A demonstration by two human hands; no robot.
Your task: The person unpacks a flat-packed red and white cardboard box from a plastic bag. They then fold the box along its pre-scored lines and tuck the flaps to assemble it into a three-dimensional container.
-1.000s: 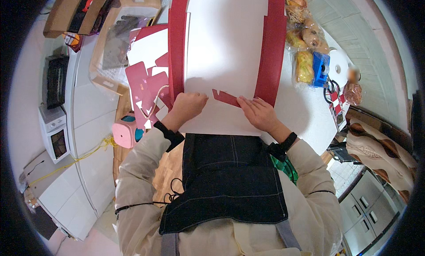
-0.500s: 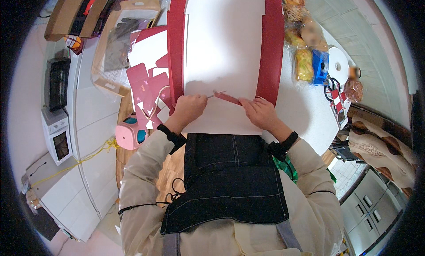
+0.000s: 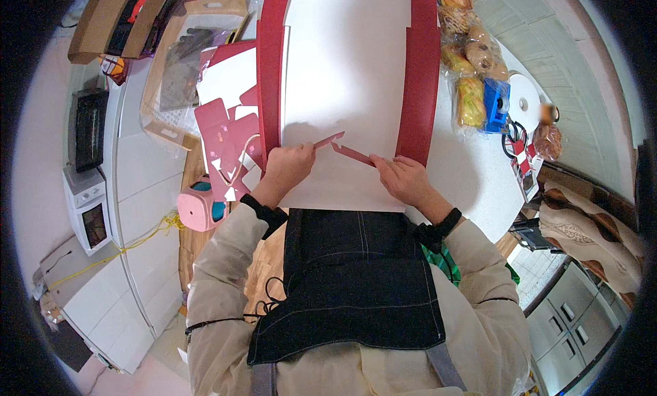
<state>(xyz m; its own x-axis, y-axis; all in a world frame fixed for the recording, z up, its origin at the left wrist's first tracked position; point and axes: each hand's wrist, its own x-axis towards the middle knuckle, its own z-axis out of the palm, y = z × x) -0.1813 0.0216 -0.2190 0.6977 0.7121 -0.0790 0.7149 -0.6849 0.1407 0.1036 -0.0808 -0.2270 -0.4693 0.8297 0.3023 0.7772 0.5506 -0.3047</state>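
In front of me lies a large cardboard box blank, with a white inside and folded-up red sides (image 3: 270, 88). My left hand (image 3: 289, 167) is closed on a narrow red flap (image 3: 328, 141) near the blank's left front corner. My right hand (image 3: 402, 177) pinches a matching red flap (image 3: 353, 154) from the right. Both flaps point inward over the white panel (image 3: 345, 74), and their notched ends come together near the middle. The left flap's tip stands slightly beyond the right one's end. Whether the notches touch cannot be told.
Flat red-and-white card pieces with a cord (image 3: 236, 146) lie left of the blank. Further left is a shallow cardboard tray (image 3: 161, 125); below, a pink container (image 3: 195, 210). On the right are bagged foods (image 3: 471, 101), a blue object (image 3: 495, 105), a white roll (image 3: 523, 98) and scissors (image 3: 510, 137).
My left hand has shifted slightly left and turned its flap, so the red face shows and the tip points further up. The right hand and its flap have hardly moved.
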